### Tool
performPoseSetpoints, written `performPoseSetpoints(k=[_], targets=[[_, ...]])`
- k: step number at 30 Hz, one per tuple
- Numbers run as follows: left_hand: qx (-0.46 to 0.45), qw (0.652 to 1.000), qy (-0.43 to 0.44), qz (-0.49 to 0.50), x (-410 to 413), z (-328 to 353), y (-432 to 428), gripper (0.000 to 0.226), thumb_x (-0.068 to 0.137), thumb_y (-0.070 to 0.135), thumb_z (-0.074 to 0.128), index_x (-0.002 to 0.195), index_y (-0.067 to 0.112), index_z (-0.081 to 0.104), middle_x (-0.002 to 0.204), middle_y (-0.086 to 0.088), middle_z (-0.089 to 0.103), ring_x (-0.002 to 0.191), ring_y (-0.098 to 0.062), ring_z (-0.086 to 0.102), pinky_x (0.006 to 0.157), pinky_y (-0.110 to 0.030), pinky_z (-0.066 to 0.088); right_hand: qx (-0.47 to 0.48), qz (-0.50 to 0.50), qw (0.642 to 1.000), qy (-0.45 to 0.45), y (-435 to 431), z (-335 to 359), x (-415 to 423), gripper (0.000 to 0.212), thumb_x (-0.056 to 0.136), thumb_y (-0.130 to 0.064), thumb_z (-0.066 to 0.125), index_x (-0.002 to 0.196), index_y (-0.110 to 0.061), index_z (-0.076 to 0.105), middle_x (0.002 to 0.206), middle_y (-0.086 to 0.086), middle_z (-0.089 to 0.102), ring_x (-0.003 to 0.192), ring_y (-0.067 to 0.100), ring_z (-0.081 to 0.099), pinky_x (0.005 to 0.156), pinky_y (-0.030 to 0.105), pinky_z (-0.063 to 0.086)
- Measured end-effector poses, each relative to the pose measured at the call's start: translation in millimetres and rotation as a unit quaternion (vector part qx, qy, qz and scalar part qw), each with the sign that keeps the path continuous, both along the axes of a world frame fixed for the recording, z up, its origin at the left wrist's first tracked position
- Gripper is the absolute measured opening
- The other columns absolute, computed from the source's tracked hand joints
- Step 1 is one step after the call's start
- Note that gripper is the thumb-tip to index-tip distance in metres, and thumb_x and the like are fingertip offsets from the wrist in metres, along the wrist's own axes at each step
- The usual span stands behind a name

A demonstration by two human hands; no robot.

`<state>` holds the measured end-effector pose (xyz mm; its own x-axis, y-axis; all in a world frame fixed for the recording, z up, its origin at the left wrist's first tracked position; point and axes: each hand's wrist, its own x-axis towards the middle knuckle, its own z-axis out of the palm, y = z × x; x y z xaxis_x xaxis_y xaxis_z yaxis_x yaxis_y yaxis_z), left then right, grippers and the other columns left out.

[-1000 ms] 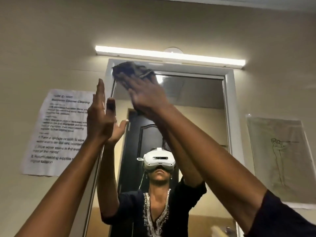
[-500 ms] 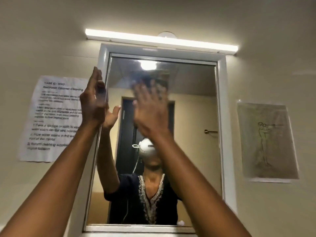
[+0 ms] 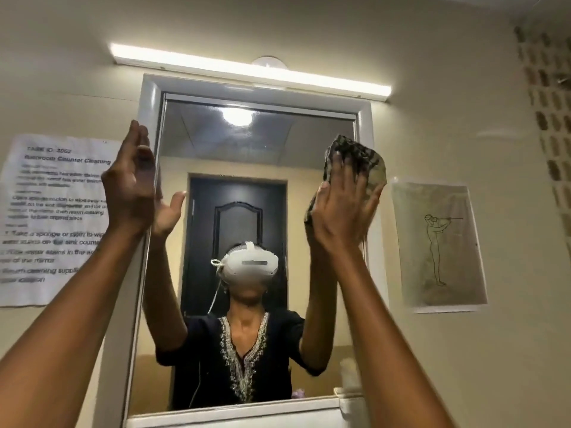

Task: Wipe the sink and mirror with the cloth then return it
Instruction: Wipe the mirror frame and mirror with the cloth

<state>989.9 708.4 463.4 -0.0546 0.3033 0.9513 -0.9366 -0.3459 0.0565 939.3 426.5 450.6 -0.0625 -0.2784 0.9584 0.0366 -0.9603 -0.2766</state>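
Observation:
A white-framed mirror (image 3: 309, 143) hangs on the beige wall straight ahead. My right hand (image 3: 343, 211) presses a dark crumpled cloth (image 3: 361, 159) flat against the glass at the mirror's upper right edge. My left hand (image 3: 129, 186) is raised beside the mirror's left frame, fingers together and extended, holding nothing. The mirror reflects a person in a dark top with a white headset and both raised arms. The sink is out of view.
A lit tube lamp (image 3: 247, 69) runs above the mirror. A printed task sheet (image 3: 52, 217) is taped to the wall at left, a line drawing (image 3: 438, 245) at right. A white ledge (image 3: 234, 415) lies under the mirror. A vent-block wall (image 3: 550, 112) stands far right.
My right hand has swept the cloth from the mirror's top left, across the upper middle, to the upper right edge. The view has tilted down. My left hand stays by the left frame.

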Motion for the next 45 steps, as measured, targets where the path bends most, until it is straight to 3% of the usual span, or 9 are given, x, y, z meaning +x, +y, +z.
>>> performPoseSetpoints(k=[5,10,14,17,27,31,35,40,45], targets=[[0.003,1.000,-0.003,0.006,7.2,2.4,2.4,0.063,0.093,0.045,0.032,0.145,0.010,0.036,0.145,-0.009,0.046,0.129,-0.008,0.042,0.101,-0.003,0.033,-0.092,0.068,0.993,0.029,111.3,-40.3,17.4,0.058,0.095,-0.032,0.034,0.150,-0.028,0.016,0.158,-0.002,0.025,0.148,0.024,0.011,0.120,0.055,0.001],[-0.017,0.996,0.023,-0.084,13.7,3.4,10.3,0.068,0.092,0.064,0.034,0.143,0.019,0.040,0.143,-0.003,0.051,0.131,-0.011,0.048,0.111,-0.037,0.040,-0.276,0.094,0.948,0.126,191.7,-112.4,26.7,0.051,0.090,-0.037,0.037,0.140,-0.027,0.037,0.146,-0.008,0.044,0.130,0.016,0.041,0.113,0.050,0.025],[-0.007,0.999,0.017,-0.032,9.1,1.8,8.0,0.054,0.096,0.045,0.043,0.144,0.021,0.038,0.140,0.004,0.049,0.121,0.006,0.051,0.103,-0.022,0.045,-0.305,0.073,0.941,0.125,138.3,-100.4,15.1,0.059,0.090,-0.035,0.042,0.147,-0.033,0.027,0.136,-0.008,0.054,0.109,0.015,0.052,0.114,0.046,0.021],[0.023,0.998,0.021,0.047,14.0,-0.3,8.4,0.060,0.093,0.014,0.058,0.146,0.011,0.032,0.139,-0.005,0.049,0.116,0.004,0.044,0.091,0.009,0.029,-0.164,0.060,0.982,0.066,54.1,-90.9,-1.0,0.064,0.088,-0.028,0.045,0.148,-0.032,0.022,0.144,-0.005,0.046,0.128,0.014,0.035,0.113,0.043,0.023],[0.015,1.000,0.015,0.010,1.5,-1.4,3.5,0.051,0.100,0.029,0.041,0.147,0.012,0.030,0.137,0.005,0.047,0.113,0.002,0.045,0.085,0.007,0.034,0.049,0.003,0.997,0.065,40.4,-165.7,-1.4,0.062,0.095,-0.038,0.028,0.151,-0.028,0.003,0.154,-0.005,0.007,0.143,0.027,0.021,0.117,0.050,0.004],[0.022,0.999,0.033,0.037,5.0,-1.0,5.1,0.055,0.097,0.015,0.052,0.147,0.011,0.029,0.133,-0.001,0.052,0.090,0.036,0.041,0.081,0.010,0.031,-0.197,0.050,0.972,0.121,105.2,-181.9,10.3,0.065,0.093,-0.039,0.037,0.152,-0.028,0.009,0.152,-0.004,0.035,0.142,0.019,0.025,0.117,0.046,0.018],[0.016,1.000,0.017,0.009,0.0,-1.4,5.1,0.055,0.097,0.034,0.030,0.145,0.007,0.033,0.131,0.004,0.049,0.097,0.034,0.042,0.086,0.006,0.033,-0.413,0.050,0.897,0.151,113.2,-146.8,14.4,0.061,0.092,-0.036,0.040,0.149,-0.031,0.019,0.147,-0.002,0.043,0.135,0.024,0.036,0.116,0.046,0.019],[0.004,0.999,0.032,-0.006,2.4,-2.1,5.2,0.051,0.100,0.029,0.028,0.147,0.010,0.030,0.114,0.023,0.052,0.079,0.033,0.044,0.077,-0.001,0.039,-0.109,0.016,0.994,0.015,41.1,-82.0,5.7,0.060,0.093,-0.030,0.039,0.150,-0.030,0.018,0.150,0.001,0.040,0.131,0.023,0.041,0.108,0.034,0.025],[0.019,0.998,0.021,-0.063,-1.0,-1.4,3.5,0.063,0.090,0.031,0.030,0.147,0.005,0.027,0.147,-0.009,0.045,0.135,-0.012,0.043,0.109,-0.018,0.038,0.105,-0.005,0.994,-0.007,40.3,-62.3,9.2,0.060,0.096,-0.036,0.032,0.151,-0.023,0.012,0.160,0.003,0.019,0.147,0.029,0.016,0.118,0.054,0.000]])
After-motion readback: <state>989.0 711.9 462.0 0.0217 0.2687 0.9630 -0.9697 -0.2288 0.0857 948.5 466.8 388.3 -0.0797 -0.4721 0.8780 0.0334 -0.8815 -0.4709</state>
